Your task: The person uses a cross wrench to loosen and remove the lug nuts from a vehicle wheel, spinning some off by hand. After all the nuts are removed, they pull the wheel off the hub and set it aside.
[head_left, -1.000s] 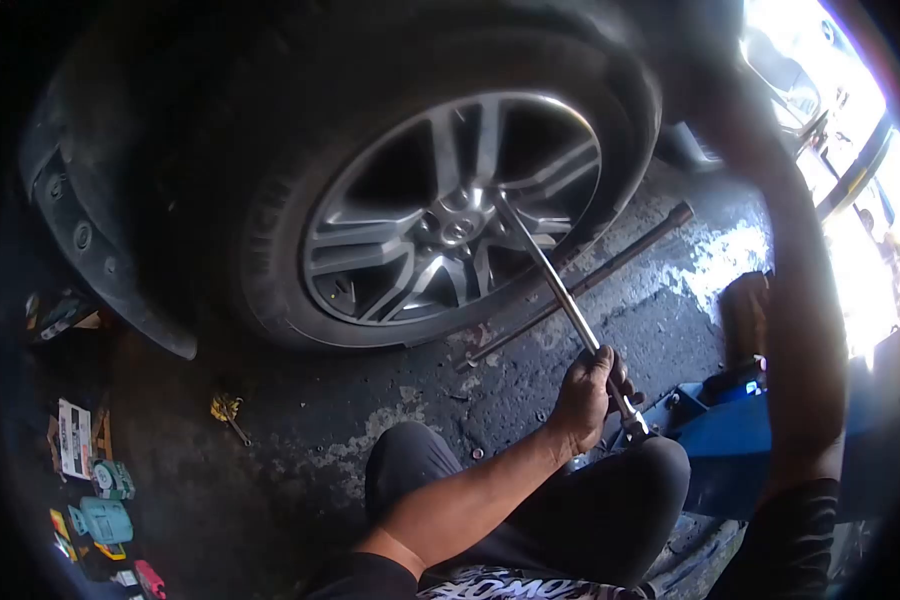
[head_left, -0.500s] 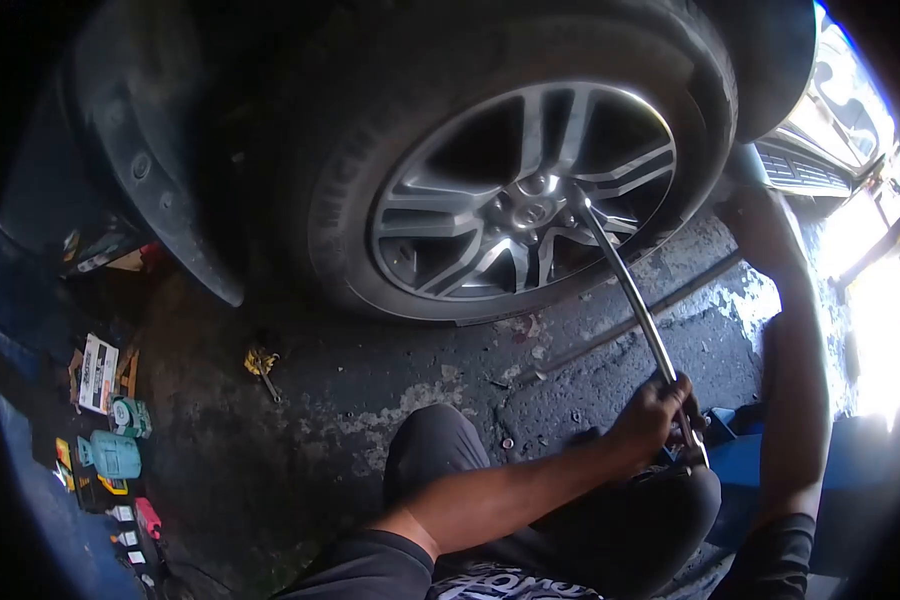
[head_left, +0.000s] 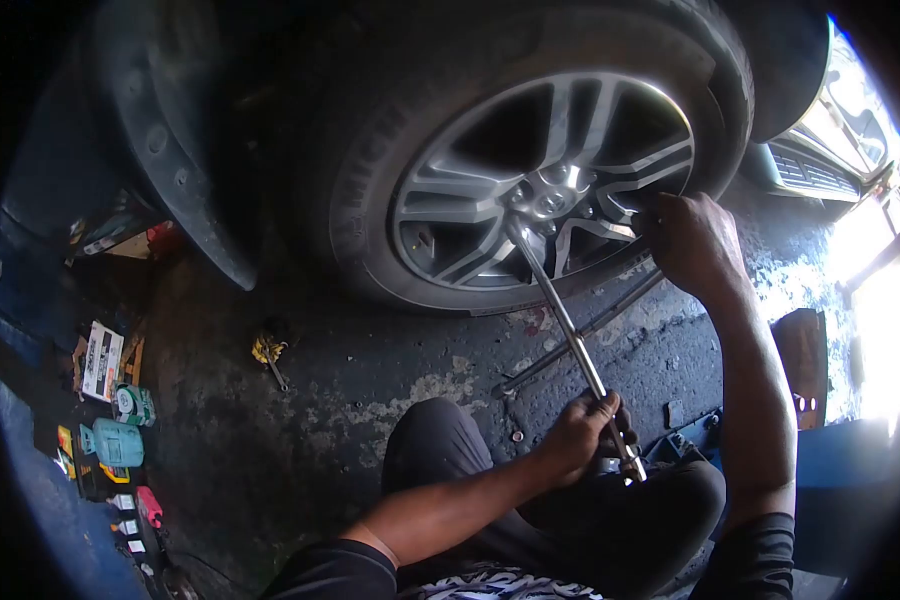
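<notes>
A four-way lug wrench (head_left: 553, 296) runs from the lower-left lug nut area of the alloy wheel (head_left: 470, 205) down toward my lap. My left hand (head_left: 580, 435) is closed around its shaft near the lower end. The wrench's cross bar (head_left: 535, 370) slants from lower left up to my right hand (head_left: 695, 240). That hand is curled in a fist at the bar's upper end, fingers partly hidden. The black tyre (head_left: 370, 235) surrounds the wheel, with several lug nuts around the centre cap (head_left: 552, 203).
At the left stand a white box (head_left: 102, 360), a green-labelled can (head_left: 133, 404) and a teal jug (head_left: 117, 443). A yellow-and-metal tool (head_left: 269, 358) lies on the stained floor. A blue object (head_left: 685, 440) is beyond my knee; a dark fender panel (head_left: 190, 200) hangs at left.
The wrench's tip has shifted from the right-hand lug nut to the lower-left one. My left hand moved left with it, and my right hand came left and down to the cross bar.
</notes>
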Available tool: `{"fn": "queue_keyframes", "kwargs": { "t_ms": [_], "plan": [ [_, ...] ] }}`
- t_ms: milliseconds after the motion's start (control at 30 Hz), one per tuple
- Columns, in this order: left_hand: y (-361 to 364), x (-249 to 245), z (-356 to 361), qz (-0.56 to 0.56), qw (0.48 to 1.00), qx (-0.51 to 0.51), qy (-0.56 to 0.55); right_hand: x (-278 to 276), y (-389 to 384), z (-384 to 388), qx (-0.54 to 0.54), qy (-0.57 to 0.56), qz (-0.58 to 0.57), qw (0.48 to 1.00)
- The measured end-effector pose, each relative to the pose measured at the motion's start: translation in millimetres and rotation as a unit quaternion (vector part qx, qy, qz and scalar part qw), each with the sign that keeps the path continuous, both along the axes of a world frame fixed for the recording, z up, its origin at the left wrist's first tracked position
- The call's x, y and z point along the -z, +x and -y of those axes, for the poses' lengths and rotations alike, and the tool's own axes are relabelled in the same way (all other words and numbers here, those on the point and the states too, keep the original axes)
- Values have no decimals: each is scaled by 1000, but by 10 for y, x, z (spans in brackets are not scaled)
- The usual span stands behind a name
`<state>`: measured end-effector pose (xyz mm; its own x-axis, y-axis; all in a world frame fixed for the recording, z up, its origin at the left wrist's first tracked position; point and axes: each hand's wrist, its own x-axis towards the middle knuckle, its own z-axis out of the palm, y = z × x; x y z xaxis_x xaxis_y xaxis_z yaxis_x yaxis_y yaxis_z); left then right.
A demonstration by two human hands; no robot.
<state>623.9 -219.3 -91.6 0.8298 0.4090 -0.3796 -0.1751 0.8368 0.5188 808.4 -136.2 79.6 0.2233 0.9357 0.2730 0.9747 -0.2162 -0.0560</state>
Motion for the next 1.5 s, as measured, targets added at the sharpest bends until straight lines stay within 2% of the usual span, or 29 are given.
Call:
{"fn": "queue_keyframes", "kwargs": {
  "t_ms": [133,233,300,367,433,467,500,600,633,667,733,767,800,833,867,900,933,1000,1067,1167,1200,1267,1300,1333,1400,1467,1500],
  "plan": [
    [-88,101,-84,-16,999,20,35,-124,-336,62,-26,0,70,997],
    [-102,262,-127,-27,998,15,52,-41,-578,148,-101,49,109,988],
    [-109,255,-198,-59,997,4,49,31,-546,72,-56,45,27,997],
    [-141,223,-315,-51,996,2,72,200,-198,-58,6,26,-32,999],
    [-197,201,-361,-44,995,-1,92,721,317,-69,99,-4,-91,991],
    [-147,241,-328,-72,989,-23,125,1230,597,27,93,-132,-53,986],
    [-132,297,-343,-69,991,-30,113,1544,772,90,86,-249,-10,965],
    [-180,369,-350,-43,997,-11,67,982,522,302,120,-167,-115,972],
    [-186,369,-335,-50,997,-13,51,791,489,342,2,14,-95,995],
    [-177,362,-310,-55,998,-13,36,463,303,309,-38,101,-71,992],
    [-114,413,-324,-45,998,-10,34,-2,-298,206,-94,167,-42,981],
    [-96,407,-301,-44,996,-33,64,-59,-628,147,-110,44,33,992],
    [-70,397,-299,-42,993,-56,97,83,-934,37,-173,-10,-78,982],
    [-75,489,-254,-28,994,-38,96,238,-1273,23,-282,-32,-180,942],
    [-80,585,-209,-14,995,-20,94,268,-1702,-20,-250,-105,-266,925],
    [-82,1066,-292,70,982,58,-168,742,-1895,-147,-465,39,12,884],
    [-28,923,-285,45,996,9,-82,1140,-2160,-284,-471,-20,34,881],
    [-35,844,-275,75,995,-28,-65,1362,-2408,-461,-482,-125,67,865],
    [-176,957,-185,175,964,10,-201,1346,-2430,-592,-484,-215,84,844],
    [-313,961,18,108,992,29,-56,1321,-2232,-483,-509,-63,67,856],
    [-309,983,72,90,995,28,-18,1303,-2124,-431,-504,23,36,863],
    [-122,1010,88,78,996,3,31,1276,-2066,-455,-526,69,14,848],
    [-189,1002,-9,162,986,40,8,1281,-2085,-493,-538,94,1,838],
    [-311,1000,-95,243,967,77,-20,1296,-2127,-508,-515,54,-11,856],
    [-354,1016,-9,265,960,69,-63,1322,-2170,-499,-461,-35,-30,886],
    [-255,1050,238,144,986,-15,-83,1338,-2169,-481,-427,-84,-112,893],
    [-248,1047,200,158,983,-10,-91,1333,-2170,-500,-411,-105,-149,893]
  ]
}}
